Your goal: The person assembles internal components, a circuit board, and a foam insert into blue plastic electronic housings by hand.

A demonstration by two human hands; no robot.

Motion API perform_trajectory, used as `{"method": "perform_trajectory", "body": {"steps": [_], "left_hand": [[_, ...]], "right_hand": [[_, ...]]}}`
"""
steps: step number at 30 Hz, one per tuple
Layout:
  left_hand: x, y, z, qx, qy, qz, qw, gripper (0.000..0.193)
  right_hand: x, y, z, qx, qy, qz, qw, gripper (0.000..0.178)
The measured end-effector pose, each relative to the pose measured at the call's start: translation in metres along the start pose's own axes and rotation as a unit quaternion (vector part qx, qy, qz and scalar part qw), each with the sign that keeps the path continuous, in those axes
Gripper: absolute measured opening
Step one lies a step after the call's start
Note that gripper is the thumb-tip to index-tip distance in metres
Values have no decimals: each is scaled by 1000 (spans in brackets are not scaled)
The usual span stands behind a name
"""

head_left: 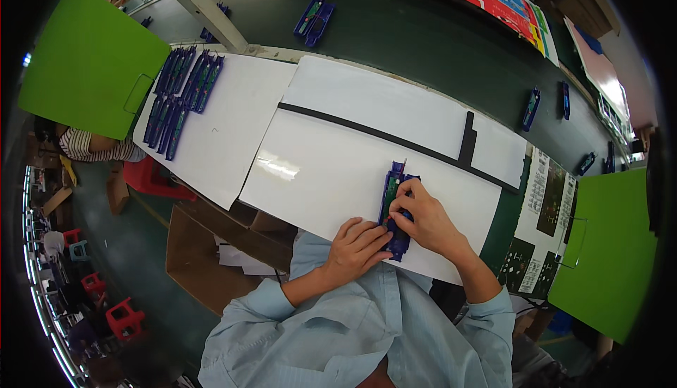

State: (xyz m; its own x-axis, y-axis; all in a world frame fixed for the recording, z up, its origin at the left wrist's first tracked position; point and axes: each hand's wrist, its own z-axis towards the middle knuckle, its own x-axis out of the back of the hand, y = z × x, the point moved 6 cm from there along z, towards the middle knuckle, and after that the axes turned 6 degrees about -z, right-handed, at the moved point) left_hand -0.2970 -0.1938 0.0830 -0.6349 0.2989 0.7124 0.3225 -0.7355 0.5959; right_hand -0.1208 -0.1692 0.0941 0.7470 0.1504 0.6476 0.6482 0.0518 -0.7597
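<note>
On the white work surface in front of me lies a long blue plastic casing, set nearly lengthwise away from my body. A green circuit board shows inside it, and a thin wire or pin sticks up past its far end. My left hand steadies the casing's near left side with its fingers laid together against it. From the right, my right hand reaches over the middle of the casing, thumb and forefinger pinched close to the board. Whatever lies between those fingertips is too small or hidden to name.
Several similar blue casings with boards stand in rows at the far left. Black strips cross the white surface beyond my hands. More casings lie on the dark green belt. Green panels flank both sides; a cardboard box sits below left.
</note>
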Motion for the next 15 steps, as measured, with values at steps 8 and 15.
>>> {"method": "perform_trajectory", "body": {"steps": [8, 15], "left_hand": [[-1, -1, -1, -9, 1, 4, 1000, 45], [4, -1, 2, -8, -5, 5, 1000, 45]], "right_hand": [[-7, 0, 2, -1, -16, -35, 999, 9], [-11, -1, 5, -13, -9, -42, 999, 9]]}}
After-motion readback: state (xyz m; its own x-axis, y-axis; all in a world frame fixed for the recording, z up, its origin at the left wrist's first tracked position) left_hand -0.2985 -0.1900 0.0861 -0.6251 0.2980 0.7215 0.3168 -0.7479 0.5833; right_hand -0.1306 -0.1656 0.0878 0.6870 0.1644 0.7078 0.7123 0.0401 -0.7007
